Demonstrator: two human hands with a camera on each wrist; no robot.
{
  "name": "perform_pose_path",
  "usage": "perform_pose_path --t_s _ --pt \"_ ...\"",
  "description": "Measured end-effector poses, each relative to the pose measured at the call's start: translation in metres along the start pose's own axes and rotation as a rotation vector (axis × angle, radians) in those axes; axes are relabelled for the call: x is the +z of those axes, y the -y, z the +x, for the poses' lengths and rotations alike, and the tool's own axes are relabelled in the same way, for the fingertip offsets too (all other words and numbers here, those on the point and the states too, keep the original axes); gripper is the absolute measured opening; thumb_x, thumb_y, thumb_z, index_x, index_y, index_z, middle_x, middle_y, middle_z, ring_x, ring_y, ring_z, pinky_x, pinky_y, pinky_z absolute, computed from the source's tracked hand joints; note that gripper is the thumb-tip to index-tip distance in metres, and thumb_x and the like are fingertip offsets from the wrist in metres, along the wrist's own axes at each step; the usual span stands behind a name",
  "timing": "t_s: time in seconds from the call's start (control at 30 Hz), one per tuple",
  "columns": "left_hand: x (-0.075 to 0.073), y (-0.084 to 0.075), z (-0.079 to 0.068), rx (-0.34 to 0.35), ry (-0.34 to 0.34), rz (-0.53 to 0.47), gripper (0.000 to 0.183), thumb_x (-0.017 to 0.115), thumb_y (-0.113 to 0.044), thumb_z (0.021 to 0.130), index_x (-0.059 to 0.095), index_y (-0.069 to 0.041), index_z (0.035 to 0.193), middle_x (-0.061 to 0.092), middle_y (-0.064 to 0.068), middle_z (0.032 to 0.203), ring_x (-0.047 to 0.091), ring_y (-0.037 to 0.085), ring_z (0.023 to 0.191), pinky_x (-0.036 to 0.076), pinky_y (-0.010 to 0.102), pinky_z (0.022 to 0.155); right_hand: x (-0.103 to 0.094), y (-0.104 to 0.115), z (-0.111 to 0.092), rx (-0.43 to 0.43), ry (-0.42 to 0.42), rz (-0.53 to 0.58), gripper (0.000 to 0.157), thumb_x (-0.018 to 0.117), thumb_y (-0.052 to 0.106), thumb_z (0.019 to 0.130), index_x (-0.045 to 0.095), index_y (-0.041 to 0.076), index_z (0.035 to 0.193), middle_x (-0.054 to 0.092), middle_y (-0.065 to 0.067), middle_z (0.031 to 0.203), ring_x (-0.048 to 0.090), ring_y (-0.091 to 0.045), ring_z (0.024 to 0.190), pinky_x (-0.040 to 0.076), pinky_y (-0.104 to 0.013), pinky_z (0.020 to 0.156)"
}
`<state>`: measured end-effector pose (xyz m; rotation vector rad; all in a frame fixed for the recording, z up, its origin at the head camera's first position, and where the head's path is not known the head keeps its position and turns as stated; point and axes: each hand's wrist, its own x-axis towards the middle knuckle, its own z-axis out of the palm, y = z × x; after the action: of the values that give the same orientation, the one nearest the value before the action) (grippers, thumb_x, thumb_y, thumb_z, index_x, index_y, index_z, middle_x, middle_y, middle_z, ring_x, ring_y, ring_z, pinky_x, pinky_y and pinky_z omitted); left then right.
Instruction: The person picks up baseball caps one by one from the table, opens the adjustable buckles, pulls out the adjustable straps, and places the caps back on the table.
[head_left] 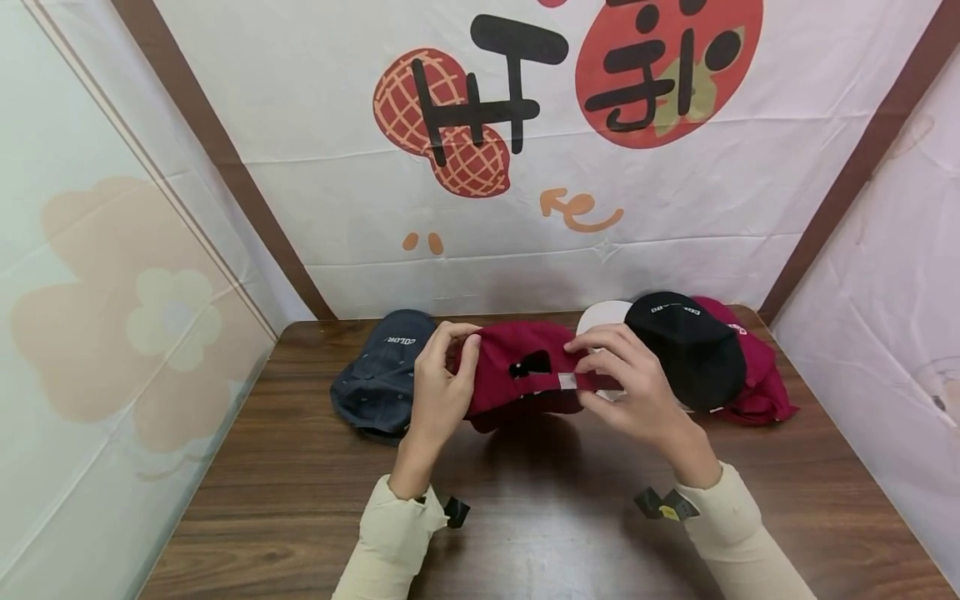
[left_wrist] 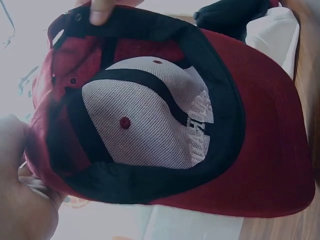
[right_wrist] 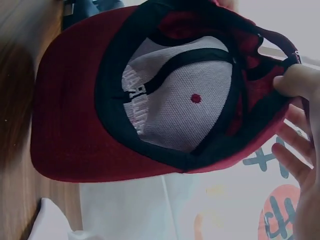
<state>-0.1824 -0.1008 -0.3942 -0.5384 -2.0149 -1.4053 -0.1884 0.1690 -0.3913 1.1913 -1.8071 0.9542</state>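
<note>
I've got my left hand [head_left: 441, 385] and right hand [head_left: 637, 387], both partly curled, holding the dark red baseball cap [head_left: 501, 367] above the worktop [head_left: 285, 508].

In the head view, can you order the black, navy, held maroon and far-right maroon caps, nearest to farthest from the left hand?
1. Held maroon cap: in the left hand's grip.
2. Navy cap: left side.
3. Black cap: right side.
4. Far-right maroon cap: beyond the black one.
</note>
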Motion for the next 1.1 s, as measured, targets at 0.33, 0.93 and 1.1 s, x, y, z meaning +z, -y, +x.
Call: perform_pose_path --t_s 0.33,0.93,1.1 --pt "0.0 -0.003 0.004 -0.06 0.031 -0.035 0.015 0.063 -0.011 0.107 0.072 -0.003 0.116 0.073 0.012 0.102 0.061 0.012 0.075 0.044 0.018 0.064 -0.003 0.005 0.011 0.004 -0.162 0.092 0.011 0.072 0.005 0.087 0.073 -0.003 0.094 0.074 -0.017 0.095 0.066 -0.025 0.091 0.052 -0.02 0.089" --pt "0.007 0.004 0.004 -0.064 0.104 0.035 0.021 0.064 -0.009 0.106 0.071 -0.005 0.126 0.062 0.012 0.123 0.065 0.02 0.106 0.059 0.033 0.091 0.003 0.006 0.005 0.13 -0.16 0.104 0.019 0.073 -0.009 0.08 0.073 -0.002 0.099 0.073 -0.015 0.099 0.067 -0.018 0.094 0.053 -0.014 0.081" --pt "0.014 -0.006 0.005 0.088 0.008 0.129 0.012 0.065 -0.007 0.102 0.075 -0.006 0.109 0.066 0.011 0.114 0.057 0.027 0.107 0.051 0.038 0.095 0.006 0.007 0.004 0.161 -0.151 0.107 0.021 0.071 -0.01 0.081 0.074 0.0 0.099 0.073 -0.014 0.099 0.066 -0.017 0.094 0.053 -0.013 0.084"
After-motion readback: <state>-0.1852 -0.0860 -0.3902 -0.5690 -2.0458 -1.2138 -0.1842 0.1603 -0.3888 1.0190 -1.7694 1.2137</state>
